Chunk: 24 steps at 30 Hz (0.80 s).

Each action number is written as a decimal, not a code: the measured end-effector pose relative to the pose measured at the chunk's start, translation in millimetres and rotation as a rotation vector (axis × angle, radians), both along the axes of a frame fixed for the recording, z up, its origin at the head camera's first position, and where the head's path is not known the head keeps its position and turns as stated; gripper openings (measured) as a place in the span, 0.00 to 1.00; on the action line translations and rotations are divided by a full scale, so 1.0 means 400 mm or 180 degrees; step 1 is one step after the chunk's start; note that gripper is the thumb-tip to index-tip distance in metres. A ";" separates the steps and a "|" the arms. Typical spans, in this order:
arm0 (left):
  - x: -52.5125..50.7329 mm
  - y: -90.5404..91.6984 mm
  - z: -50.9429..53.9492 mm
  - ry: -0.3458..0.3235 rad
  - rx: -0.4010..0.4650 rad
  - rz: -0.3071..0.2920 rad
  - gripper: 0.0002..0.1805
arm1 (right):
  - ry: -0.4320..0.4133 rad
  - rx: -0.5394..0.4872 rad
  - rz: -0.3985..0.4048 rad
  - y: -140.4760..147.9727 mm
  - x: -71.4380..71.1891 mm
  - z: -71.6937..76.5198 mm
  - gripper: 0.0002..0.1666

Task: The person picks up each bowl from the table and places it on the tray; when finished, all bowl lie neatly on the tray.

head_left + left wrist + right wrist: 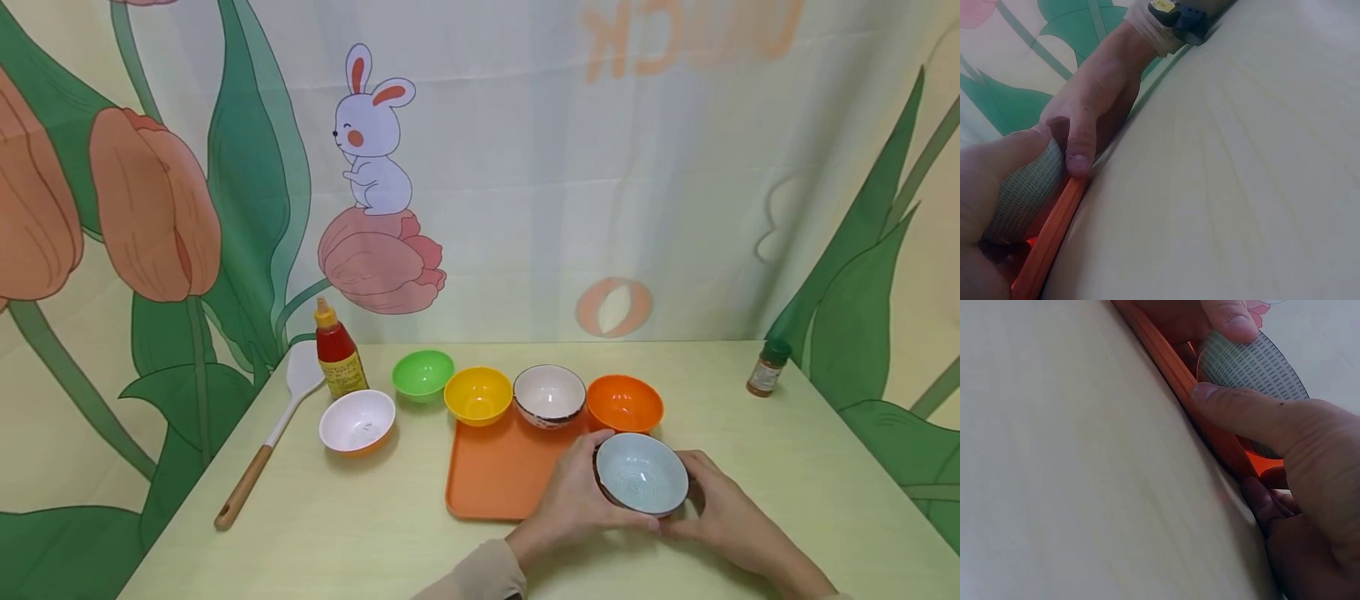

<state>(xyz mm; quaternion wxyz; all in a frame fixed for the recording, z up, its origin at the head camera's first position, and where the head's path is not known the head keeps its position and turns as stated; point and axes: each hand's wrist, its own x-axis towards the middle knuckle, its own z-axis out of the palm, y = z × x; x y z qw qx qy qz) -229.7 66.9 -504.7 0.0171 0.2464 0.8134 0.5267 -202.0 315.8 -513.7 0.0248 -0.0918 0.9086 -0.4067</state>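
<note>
A pale blue bowl (642,473) is gripped between both hands at the right front part of the orange tray (487,475). My left hand (573,493) curls round its left side, thumb along the front. On the opposite side my right hand (723,515) holds it, fingers behind and thumb in front. Seen from the left wrist, the bowl's outer wall (1029,194) carries rows of small dashes. In the right wrist view the right thumb (1241,409) lies across the bowl near the tray's rim (1172,369). Whether the bowl's base touches the tray is hidden.
Behind the tray stand green (423,377), yellow (478,397), white dark-rimmed (550,395) and orange (625,403) bowls. Leftward are a white-and-orange bowl (358,422), a sauce bottle (340,354) and a spatula (270,442). A small green-capped jar (768,368) stands far right.
</note>
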 end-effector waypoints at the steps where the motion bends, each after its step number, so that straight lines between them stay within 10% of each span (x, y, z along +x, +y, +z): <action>1: 0.000 0.000 0.000 0.0008 -0.0006 -0.0011 0.62 | 0.0008 -0.0003 0.0003 0.001 0.000 0.000 0.61; 16: 0.011 -0.029 0.047 -0.0231 0.0253 -0.0019 0.65 | -0.0071 0.0037 -0.0049 -0.003 -0.001 0.006 0.63; 24: 0.016 -0.058 0.113 0.0090 0.0348 0.0021 0.61 | -0.0031 -0.0042 -0.0024 -0.004 0.000 0.004 0.61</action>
